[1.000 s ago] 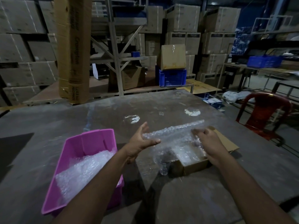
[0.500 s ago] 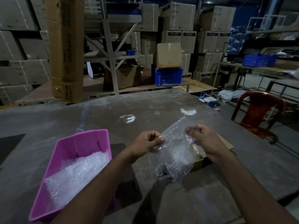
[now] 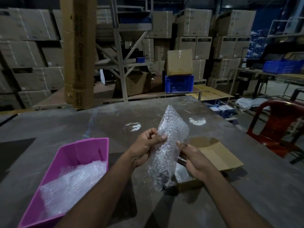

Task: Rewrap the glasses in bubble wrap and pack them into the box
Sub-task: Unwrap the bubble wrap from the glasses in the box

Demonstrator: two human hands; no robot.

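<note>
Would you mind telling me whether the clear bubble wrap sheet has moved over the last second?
Yes. The clear bubble wrap sheet was stretched flat over the open cardboard box; now both hands hold it upright above the box's left edge.

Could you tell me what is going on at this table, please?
A person is holding a sheet of bubble wrap up above the table, the left hand pinching one edge and the right hand gripping the other. An open cardboard box sits just behind and below it. A pink bin to the left holds more bubble wrap. Whether a glass is inside the held wrap cannot be told.
</note>
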